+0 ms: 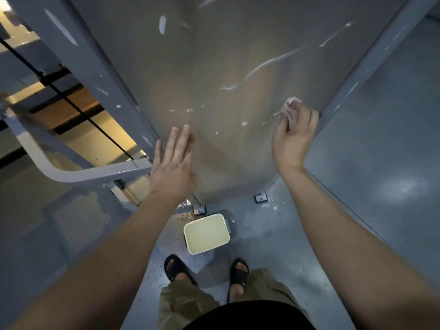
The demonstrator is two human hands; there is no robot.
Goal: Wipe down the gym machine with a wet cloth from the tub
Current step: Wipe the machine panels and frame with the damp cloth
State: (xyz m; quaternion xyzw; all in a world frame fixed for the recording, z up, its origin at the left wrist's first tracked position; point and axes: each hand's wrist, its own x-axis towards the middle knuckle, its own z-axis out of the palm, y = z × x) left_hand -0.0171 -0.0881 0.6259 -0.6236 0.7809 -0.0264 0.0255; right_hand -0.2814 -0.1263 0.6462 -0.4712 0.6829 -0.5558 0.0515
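Gripping a crumpled cloth (287, 109), the right hand (294, 136) holds it against the gym machine's grey panel (214, 67) above the cream tub (206, 234); the left hand (172, 167) lies flat on that panel, fingers straight.

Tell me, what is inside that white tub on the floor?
The tub holds pale, cloudy yellowish liquid nearly to the rim. Nothing floats on it. The murky liquid hides the bottom, so anything sunk there cannot be seen. The right hand grips the cloth.
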